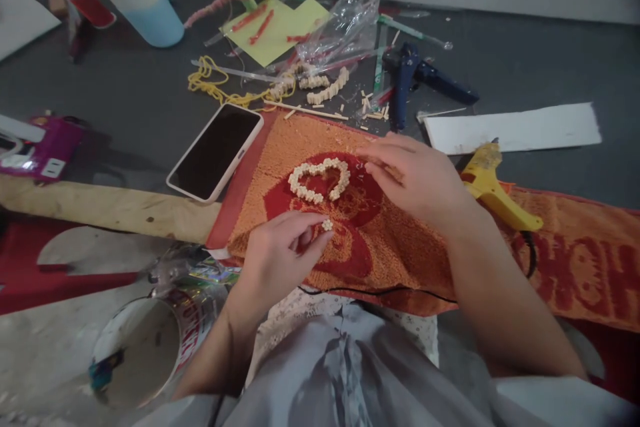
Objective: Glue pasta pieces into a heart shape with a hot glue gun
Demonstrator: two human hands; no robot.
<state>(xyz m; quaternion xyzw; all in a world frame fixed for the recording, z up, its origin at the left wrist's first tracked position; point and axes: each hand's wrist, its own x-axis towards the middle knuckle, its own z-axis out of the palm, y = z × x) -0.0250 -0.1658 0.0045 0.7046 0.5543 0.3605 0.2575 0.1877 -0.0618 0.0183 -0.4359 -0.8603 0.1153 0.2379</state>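
Observation:
My left hand [280, 250] pinches a small cream flower-shaped piece [327, 225] between thumb and forefinger. Just beyond it, a heart-shaped ring of similar cream pieces [319, 167] lies on the orange and red towel [400, 253], with a gap at its near right side. My right hand [420, 177] hovers over the towel to the right of that ring. Its fingers are stretched out and apart from the thumb, and I see nothing held in them. A yellow glue gun [493, 183] rests on its side beside my right wrist.
A phone [217, 150] lies at the towel's left edge. Behind are yellow string [210, 83], cream strips [327, 88], stick bits, a clear plastic bag [343, 30], dark blue pliers-like tools [406, 83] and a white strip [515, 128]. Below left stands an open bucket [183, 333].

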